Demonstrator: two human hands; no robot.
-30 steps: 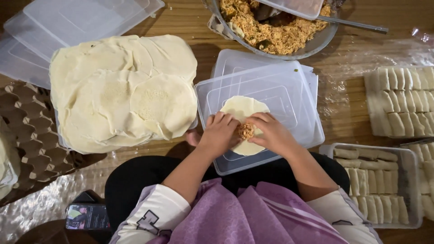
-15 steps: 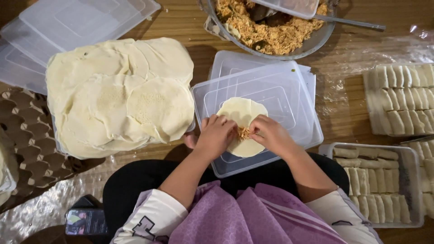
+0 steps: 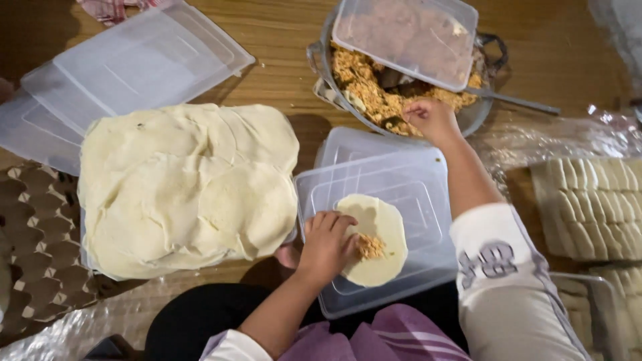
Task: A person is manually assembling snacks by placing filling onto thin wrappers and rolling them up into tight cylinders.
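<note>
Left hand (image 3: 326, 244) lay w/ loosely curled fingers pressing the round pale dough wrapper (image 3: 374, 239) w/ orange filling, on the clear plastic lid (image 3: 408, 200). Right hand (image 3: 431, 118), beyond the lid, pinched shredded orange filling (image 3: 361, 83) in the metal bowl (image 3: 321, 60); stack of wrappers (image 3: 180, 187) lay left of lid.

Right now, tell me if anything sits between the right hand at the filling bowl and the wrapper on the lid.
Nothing visible blocks it. The right hand is at the filling bowl; between it and the round wrapper lies only bare clear plastic lid. The left hand rests on the wrapper's left edge, beside the small filling heap.
</note>
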